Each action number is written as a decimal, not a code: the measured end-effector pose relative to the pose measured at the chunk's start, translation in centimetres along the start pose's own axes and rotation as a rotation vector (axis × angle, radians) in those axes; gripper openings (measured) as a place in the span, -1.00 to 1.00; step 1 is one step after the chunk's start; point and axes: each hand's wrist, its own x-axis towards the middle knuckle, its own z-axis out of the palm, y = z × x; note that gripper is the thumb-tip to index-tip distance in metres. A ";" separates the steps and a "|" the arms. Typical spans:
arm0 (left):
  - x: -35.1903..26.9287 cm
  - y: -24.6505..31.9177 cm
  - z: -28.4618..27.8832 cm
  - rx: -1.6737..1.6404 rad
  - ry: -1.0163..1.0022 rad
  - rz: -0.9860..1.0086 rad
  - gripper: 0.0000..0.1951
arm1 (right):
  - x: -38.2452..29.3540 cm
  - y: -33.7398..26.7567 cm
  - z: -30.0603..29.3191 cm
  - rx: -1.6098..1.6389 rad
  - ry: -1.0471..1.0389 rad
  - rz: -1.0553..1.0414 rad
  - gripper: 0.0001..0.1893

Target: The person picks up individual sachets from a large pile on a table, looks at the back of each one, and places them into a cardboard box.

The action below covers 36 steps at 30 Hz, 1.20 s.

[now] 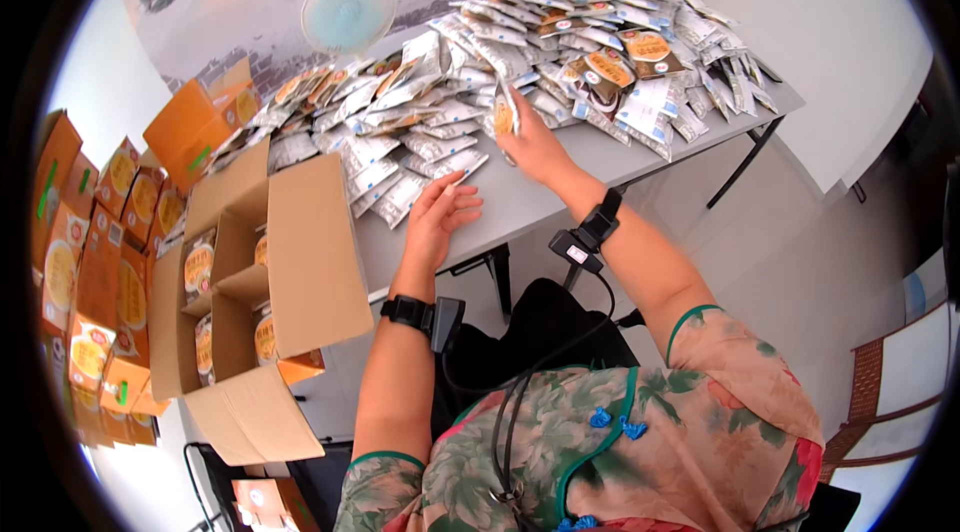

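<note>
A large heap of flat food pouches (442, 146), silvery-white on the backs and brown-orange on the fronts, covers the grey table (517, 194). My right hand (536, 138) grips a pouch (504, 116) upright near the heap's front edge. My left hand (442, 213) is over the table's front edge with fingers apart, holding nothing, near the lower pouches. To its left stands an open cardboard box (315, 254) with dividers; a pouch with an orange front shows in each of its four compartments, one being this pouch (199, 266).
Orange printed cartons (131, 292) are stacked at the far left, and an open orange carton (184, 127) stands behind the cardboard box. A round pale-blue fan (349, 11) is behind the heap. A black cable (517, 382) hangs from my wrist devices across my front.
</note>
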 end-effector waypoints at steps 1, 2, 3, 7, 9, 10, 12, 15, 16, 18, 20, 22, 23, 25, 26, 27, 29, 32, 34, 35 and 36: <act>-0.2 -0.1 0.0 0.022 0.009 -0.002 -0.62 | -0.9 -1.0 0.8 0.385 -0.065 0.122 -0.36; -0.3 -0.3 -0.4 0.017 0.005 -0.036 -0.63 | -1.8 -2.2 1.5 0.767 -0.125 0.253 -0.42; 0.1 -0.2 -0.3 0.020 -0.022 -0.062 -0.62 | -2.1 -3.1 1.7 1.143 -0.162 0.372 -0.47; 0.1 0.0 -0.6 0.011 -0.086 -0.119 -0.58 | -3.2 -2.4 4.0 1.504 -0.248 0.501 -0.59; 0.1 0.0 -0.8 -0.036 -0.069 -0.098 -0.62 | -3.7 -2.2 4.6 1.518 -0.268 0.486 -0.62; 0.0 -0.1 -1.0 -0.060 -0.059 -0.089 -0.63 | -4.0 -2.2 4.6 1.490 -0.272 0.497 -0.62; 0.1 -0.3 -0.8 -0.069 0.041 -0.032 -0.68 | -4.4 -2.1 4.6 1.387 -0.276 0.475 -0.61; 0.1 -0.5 -0.5 -0.050 0.110 0.043 -0.74 | -5.1 -1.6 4.7 1.173 -0.282 0.376 -0.55; 0.2 -0.7 -0.1 -0.007 0.142 0.077 -0.74 | -5.2 -1.5 4.7 1.110 -0.290 0.343 -0.51; 0.0 -0.5 0.5 0.117 0.198 0.110 -0.76 | -5.5 -1.4 4.6 1.007 -0.288 0.312 -0.45; 0.0 -0.8 0.7 0.182 0.225 0.164 -0.78 | -5.6 -1.8 4.6 0.928 -0.271 0.318 -0.40; 0.0 -0.9 0.8 0.218 0.239 0.179 -0.79 | -5.7 -1.6 4.8 0.888 -0.254 0.319 -0.37; 0.1 -0.9 0.9 0.222 0.243 0.165 -0.79 | -5.7 -1.5 4.8 0.868 -0.246 0.319 -0.35; 0.1 -0.9 0.8 0.242 0.244 0.169 -0.80 | -5.7 -2.0 4.7 0.912 -0.251 0.318 -0.38; 0.1 -1.1 0.6 0.259 0.240 0.184 -0.80 | -5.7 -2.1 4.6 0.934 -0.254 0.318 -0.40; 0.1 -1.1 0.8 0.273 0.229 0.198 -0.80 | -5.7 -1.7 4.6 0.935 -0.279 0.312 -0.41; -0.1 -0.8 0.9 0.193 0.253 0.164 -0.76 | -5.8 -0.4 4.6 0.936 -0.329 0.300 -0.42; 0.0 -1.1 0.8 0.287 0.324 0.314 -0.67 | -5.9 -2.0 3.9 0.957 -0.431 0.327 -0.42; 0.3 -1.5 0.8 0.359 0.331 0.397 -0.63 | -6.0 -1.6 3.9 0.964 -0.436 0.334 -0.40; 0.3 -1.6 0.8 0.364 0.319 0.398 -0.64 | -6.0 -1.4 4.0 0.967 -0.438 0.338 -0.38; 0.3 -1.6 0.8 0.370 0.309 0.398 -0.64 | -6.0 -1.4 4.1 0.937 -0.420 0.313 -0.40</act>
